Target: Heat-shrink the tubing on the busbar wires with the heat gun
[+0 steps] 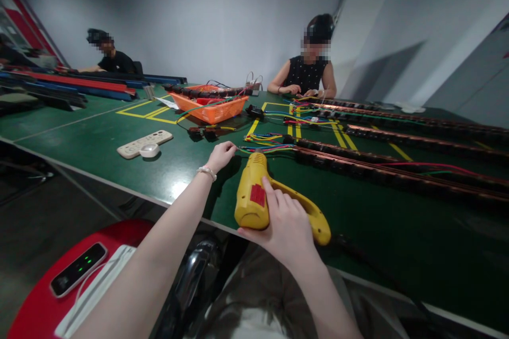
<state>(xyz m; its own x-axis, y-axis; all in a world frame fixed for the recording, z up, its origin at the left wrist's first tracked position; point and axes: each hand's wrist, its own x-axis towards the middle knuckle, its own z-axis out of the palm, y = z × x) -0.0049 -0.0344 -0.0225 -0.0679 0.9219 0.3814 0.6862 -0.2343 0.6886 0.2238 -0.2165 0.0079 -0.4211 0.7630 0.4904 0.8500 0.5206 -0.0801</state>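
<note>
My right hand is wrapped round the body of a yellow heat gun with a red patch on its side. The gun's nozzle points away from me, close to a bundle of coloured wires. Those wires come out of the left end of a long dark bar with copper strips lying on the table. My left hand is closed in a pinch at the tip of the wires, left of the nozzle; a bracelet is on that wrist. The exact wire between the fingertips is too small to make out.
An orange basket holds more wired parts. A white power strip lies on the green table at left. More copper bars lie at right. One person sits opposite, another far left. A red stool carries a small device.
</note>
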